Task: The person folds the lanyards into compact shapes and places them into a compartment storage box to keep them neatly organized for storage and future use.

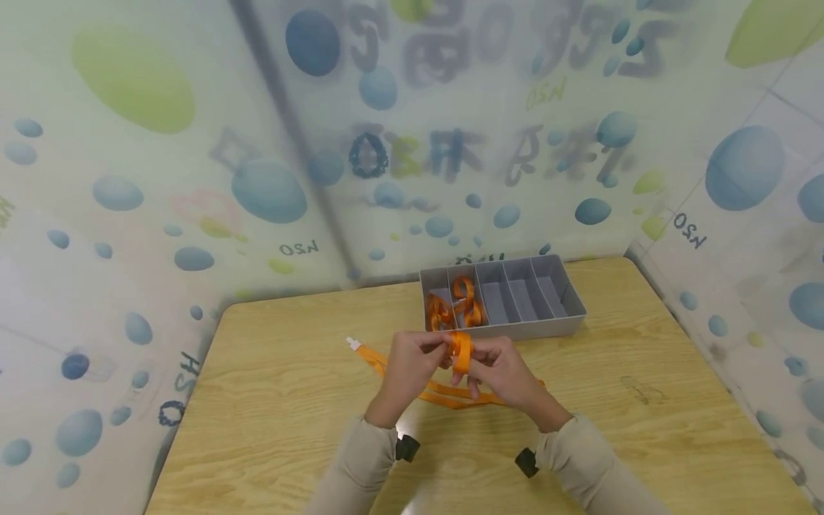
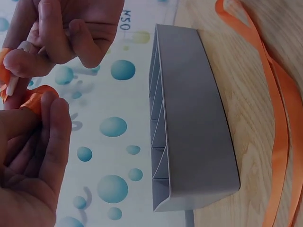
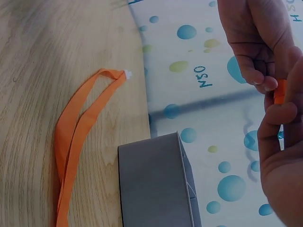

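Both hands meet above the table, just in front of the grey box. Between them is an orange lanyard (image 1: 461,350) wound into a small coil. My left hand (image 1: 412,361) pinches the coil from the left with thumb and fingers. From the other side, my right hand (image 1: 505,368) holds it with curled fingers. In the left wrist view a small white piece (image 2: 12,86) shows by the right fingers. A second orange lanyard (image 3: 71,137) lies stretched out on the table under the hands, with a white end (image 1: 353,343) pointing left.
Behind the hands stands a grey divided box (image 1: 534,328) near the wall. Its two leftmost compartments hold coiled orange lanyards (image 1: 440,312); the others show bare bottoms. A patterned wall (image 1: 399,236) borders the wooden table (image 1: 277,400) at the back.
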`<state>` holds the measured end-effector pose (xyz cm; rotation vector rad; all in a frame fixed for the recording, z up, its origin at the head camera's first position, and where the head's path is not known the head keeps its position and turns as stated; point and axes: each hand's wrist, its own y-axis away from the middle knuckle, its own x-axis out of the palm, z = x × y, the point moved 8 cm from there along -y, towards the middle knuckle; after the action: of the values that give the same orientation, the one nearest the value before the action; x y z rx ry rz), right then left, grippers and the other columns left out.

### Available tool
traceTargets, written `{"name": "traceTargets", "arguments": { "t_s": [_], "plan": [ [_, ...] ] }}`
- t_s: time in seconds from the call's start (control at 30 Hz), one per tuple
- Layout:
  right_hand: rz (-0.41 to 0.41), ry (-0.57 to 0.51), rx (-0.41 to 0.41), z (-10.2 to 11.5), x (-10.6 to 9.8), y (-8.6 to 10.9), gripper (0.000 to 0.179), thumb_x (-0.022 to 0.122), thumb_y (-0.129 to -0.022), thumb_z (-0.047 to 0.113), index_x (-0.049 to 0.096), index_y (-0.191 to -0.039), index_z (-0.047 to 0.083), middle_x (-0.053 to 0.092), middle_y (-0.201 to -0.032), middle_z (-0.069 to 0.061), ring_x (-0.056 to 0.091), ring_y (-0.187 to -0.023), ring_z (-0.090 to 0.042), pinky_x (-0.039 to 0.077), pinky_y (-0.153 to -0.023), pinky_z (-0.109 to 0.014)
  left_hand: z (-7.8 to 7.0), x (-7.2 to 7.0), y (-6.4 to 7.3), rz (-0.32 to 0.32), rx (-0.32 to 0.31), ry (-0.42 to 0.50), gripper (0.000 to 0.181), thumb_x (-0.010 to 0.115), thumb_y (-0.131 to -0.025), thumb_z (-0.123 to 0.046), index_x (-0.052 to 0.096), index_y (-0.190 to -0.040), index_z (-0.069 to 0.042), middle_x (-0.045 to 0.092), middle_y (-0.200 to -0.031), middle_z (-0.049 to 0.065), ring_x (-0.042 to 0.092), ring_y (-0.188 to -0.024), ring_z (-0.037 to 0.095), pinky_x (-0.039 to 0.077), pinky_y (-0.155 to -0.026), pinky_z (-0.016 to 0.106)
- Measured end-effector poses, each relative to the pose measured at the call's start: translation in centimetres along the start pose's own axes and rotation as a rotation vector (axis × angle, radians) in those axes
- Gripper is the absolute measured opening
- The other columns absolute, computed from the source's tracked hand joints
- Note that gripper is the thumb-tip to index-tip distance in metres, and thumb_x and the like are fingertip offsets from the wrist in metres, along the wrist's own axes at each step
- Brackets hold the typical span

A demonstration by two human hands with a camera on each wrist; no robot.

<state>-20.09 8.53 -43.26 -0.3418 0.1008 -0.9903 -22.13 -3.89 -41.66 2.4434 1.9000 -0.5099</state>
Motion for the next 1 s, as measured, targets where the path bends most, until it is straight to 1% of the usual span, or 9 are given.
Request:
{"name": "traceTargets", "arguments": {
  "t_s": [0.13,0.2,0.3,0.4,0.53,0.67,0.77,0.87,1.0],
  "plan": [
    [-0.011,-0.021,-0.004,0.0,-0.2,-0.1,0.02,0.055,-0.1,-0.001,0.066,-0.107,-0.016,0.071,-0.077,-0.017,0.053,-0.043,-0.026,0.05,-0.044,-0.03,-2.2,0.3,0.3,0.048,0.034,-0.054,0.014,0.059,-0.092,0.014,0.07,-0.1,0.017,0.071,-0.093,0.027,0.069,-0.069,0.035,0.059,-0.064,0.031],
    [-0.01,-0.024,-0.012,0.1,-0.3,0.0,0.02,0.055,-0.1,-0.002,0.065,-0.107,-0.017,0.071,-0.077,-0.016,0.053,-0.043,-0.026,0.05,-0.044,-0.031,-2.6,0.4,0.3,0.069,0.035,-0.063,0.016,0.058,-0.093,0.014,0.069,-0.103,0.017,0.071,-0.095,0.028,0.068,-0.07,0.036,0.059,-0.065,0.036],
    [-0.011,-0.025,-0.025,0.1,-0.5,0.0,0.021,0.054,-0.1,-0.003,0.064,-0.11,-0.018,0.071,-0.078,-0.016,0.053,-0.044,-0.025,0.05,-0.043,-0.032,-1.6,0.6,0.1,0.093,0.036,-0.059,0.017,0.057,-0.095,0.011,0.069,-0.106,0.016,0.071,-0.09,0.025,0.067,-0.069,0.034,0.058,-0.064,0.04],
    [-0.031,-0.031,-0.02,0.1,-0.7,0.0,0.026,0.055,-0.1,-0.001,0.061,-0.119,-0.017,0.072,-0.079,-0.012,0.056,-0.048,-0.022,0.05,-0.044,-0.03,-0.3,0.8,-0.1,0.115,0.036,-0.068,0.018,0.057,-0.098,0.005,0.071,-0.106,0.011,0.07,-0.083,0.019,0.065,-0.068,0.026,0.058,-0.063,0.036],
    [-0.041,-0.024,-0.043,0.0,-1.0,0.0,0.03,0.054,-0.1,-0.002,0.057,-0.126,-0.018,0.073,-0.08,-0.01,0.058,-0.052,-0.022,0.051,-0.045,-0.028,0.1,1.0,0.0,0.169,0.034,-0.054,0.02,0.054,-0.101,-0.002,0.071,-0.108,0.007,0.068,-0.08,0.014,0.063,-0.07,0.017,0.056,-0.064,0.03],
    [-0.063,0.0,-0.048,0.0,-1.3,0.1,0.03,0.056,-0.099,-0.002,0.059,-0.126,-0.015,0.071,-0.077,-0.013,0.057,-0.052,-0.019,0.051,-0.046,-0.027,0.6,1.4,0.2,0.219,0.021,0.003,0.025,0.05,-0.105,-0.009,0.069,-0.108,0.006,0.067,-0.083,0.014,0.063,-0.073,0.017,0.056,-0.069,0.029],
    [-0.061,0.031,-0.068,0.3,-1.3,0.0,0.031,0.055,-0.099,-0.004,0.057,-0.128,-0.015,0.069,-0.075,-0.018,0.056,-0.051,-0.017,0.05,-0.045,-0.029,1.2,1.5,0.3,0.23,-0.018,0.057,0.029,0.048,-0.106,-0.015,0.068,-0.108,0.005,0.065,-0.086,0.016,0.063,-0.075,0.018,0.056,-0.07,0.03],
    [-0.063,0.068,-0.08,0.6,-1.2,0.0,0.032,0.054,-0.099,-0.006,0.056,-0.129,-0.015,0.067,-0.075,-0.022,0.057,-0.052,-0.02,0.049,-0.042,-0.032,1.7,1.6,0.5,0.23,-0.049,0.111,0.032,0.046,-0.107,-0.018,0.066,-0.11,0.006,0.063,-0.092,0.019,0.061,-0.079,0.019,0.056,-0.071,0.03],
    [-0.105,0.175,-0.057,0.6,-1.4,0.0,0.03,0.054,-0.099,-0.004,0.06,-0.128,-0.01,0.067,-0.075,-0.021,0.059,-0.054,-0.019,0.049,-0.041,-0.032,2.0,1.7,0.6,0.208,-0.062,0.163,0.032,0.046,-0.107,-0.017,0.065,-0.111,0.008,0.061,-0.092,0.016,0.06,-0.081,0.021,0.055,-0.071,0.029]
  ]
}}
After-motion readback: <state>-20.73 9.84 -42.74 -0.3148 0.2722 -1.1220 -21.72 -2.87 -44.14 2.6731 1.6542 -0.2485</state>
